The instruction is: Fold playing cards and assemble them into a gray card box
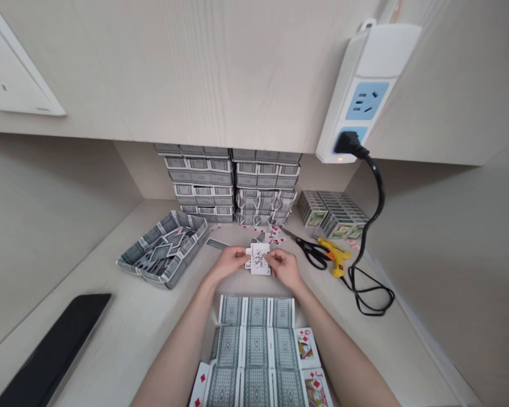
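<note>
Two playing cards are held up between my hands, a joker in front and part of another card, marked K, showing at its left edge. My left hand pinches the left edge of the cards. At the right side, my right hand pinches the joker. Nearer to me, between my forearms, lies a panel of playing cards joined in rows, mostly backs up. Face-up cards stick out at its sides, among them a queen of diamonds and a jack of diamonds.
A card-built tray with loose cards stands left. Stacked card boxes line the back, card packs beside them. Black scissors and a yellow glue gun with a looped cord lie right. A power strip hangs above; a black slab lies left.
</note>
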Available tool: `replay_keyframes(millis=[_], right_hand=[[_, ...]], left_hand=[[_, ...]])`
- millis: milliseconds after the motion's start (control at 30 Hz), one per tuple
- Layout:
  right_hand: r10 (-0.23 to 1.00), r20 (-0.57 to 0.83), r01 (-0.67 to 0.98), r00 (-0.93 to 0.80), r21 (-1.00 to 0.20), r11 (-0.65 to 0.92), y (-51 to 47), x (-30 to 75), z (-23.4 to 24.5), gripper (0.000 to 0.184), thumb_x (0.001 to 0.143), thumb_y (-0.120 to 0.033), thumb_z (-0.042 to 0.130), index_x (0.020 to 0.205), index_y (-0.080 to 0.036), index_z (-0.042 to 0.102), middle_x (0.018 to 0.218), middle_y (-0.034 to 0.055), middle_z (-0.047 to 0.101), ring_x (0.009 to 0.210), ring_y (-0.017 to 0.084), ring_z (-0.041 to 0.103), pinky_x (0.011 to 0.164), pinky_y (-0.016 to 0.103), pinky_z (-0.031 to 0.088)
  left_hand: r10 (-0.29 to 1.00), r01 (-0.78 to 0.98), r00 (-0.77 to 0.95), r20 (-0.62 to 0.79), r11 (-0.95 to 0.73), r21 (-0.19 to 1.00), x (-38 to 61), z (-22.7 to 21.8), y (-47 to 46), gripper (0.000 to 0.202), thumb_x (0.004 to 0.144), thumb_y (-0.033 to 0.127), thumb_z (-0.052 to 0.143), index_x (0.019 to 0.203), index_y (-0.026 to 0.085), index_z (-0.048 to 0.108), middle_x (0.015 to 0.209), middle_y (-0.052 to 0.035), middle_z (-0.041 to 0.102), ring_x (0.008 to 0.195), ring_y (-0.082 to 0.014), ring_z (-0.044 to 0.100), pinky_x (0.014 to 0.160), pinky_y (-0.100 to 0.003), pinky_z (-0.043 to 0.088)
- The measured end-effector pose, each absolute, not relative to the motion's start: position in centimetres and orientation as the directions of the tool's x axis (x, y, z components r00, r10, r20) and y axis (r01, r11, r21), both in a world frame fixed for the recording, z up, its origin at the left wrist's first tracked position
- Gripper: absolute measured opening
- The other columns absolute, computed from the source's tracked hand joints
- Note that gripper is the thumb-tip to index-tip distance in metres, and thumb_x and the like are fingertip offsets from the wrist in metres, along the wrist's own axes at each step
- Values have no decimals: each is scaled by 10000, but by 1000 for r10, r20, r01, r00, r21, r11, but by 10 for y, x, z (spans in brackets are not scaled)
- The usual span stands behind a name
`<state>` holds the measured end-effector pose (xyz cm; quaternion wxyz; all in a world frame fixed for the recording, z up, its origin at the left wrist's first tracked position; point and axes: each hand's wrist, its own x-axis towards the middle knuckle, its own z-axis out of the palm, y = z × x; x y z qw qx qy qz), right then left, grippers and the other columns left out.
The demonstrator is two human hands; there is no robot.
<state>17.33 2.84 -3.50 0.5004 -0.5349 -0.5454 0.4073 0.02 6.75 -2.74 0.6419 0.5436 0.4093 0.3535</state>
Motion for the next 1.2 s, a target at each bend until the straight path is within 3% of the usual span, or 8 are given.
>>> replay_keyframes(millis=[333,467,600,800,1067,1200], right_hand=[[991,131,159,10,-979,128,28,174,-31,309,699,-477,563,601,-187,524,403,-56,425,339,89,379,361,214,277],[982,176,237,-62,-953,186,26,172,-29,391,745,-505,492,528,-179,482,388,-53,388,360,86,359,382,214,276],[951,274,352,-142,-884,307,24,169,-31,430,787,-475,439,479,-176,424,420,-39,373,414,90,358,421,216,278],[880,390,516,-271,-713,475,23,165,-30,365,821,-385,410,531,-170,467,503,-16,439,490,102,396,497,220,302],[970,210,344,-125,-907,241,28,166,-39,424,786,-480,451,487,-180,447,386,-42,411,369,89,374,393,207,287],[973,151,263,-176,-945,194,27,167,-36,434,775,-488,473,474,-176,468,361,-45,424,337,81,375,383,205,290]], left_hand=[[950,42,308,-52,41,998,5,-37,70,165,597,242,607,695,110,620,648,-16,643,585,-126,564,557,-225,440],[970,96,241,5,-29,995,5,-38,68,145,615,250,590,678,121,611,653,-18,651,590,-133,578,563,-234,462],[976,162,209,66,-101,982,5,-39,67,129,634,236,566,678,126,617,656,-28,659,583,-134,586,557,-232,467],[970,399,117,214,-243,884,9,-40,64,122,670,214,523,677,140,620,630,-19,641,580,-119,569,568,-218,436],[942,480,159,295,-335,811,6,-36,61,200,721,252,485,835,154,616,612,12,597,536,-89,512,528,-184,376],[942,665,181,283,-330,670,5,-31,58,230,772,319,440,785,170,615,544,20,551,503,-90,481,498,-191,319]])
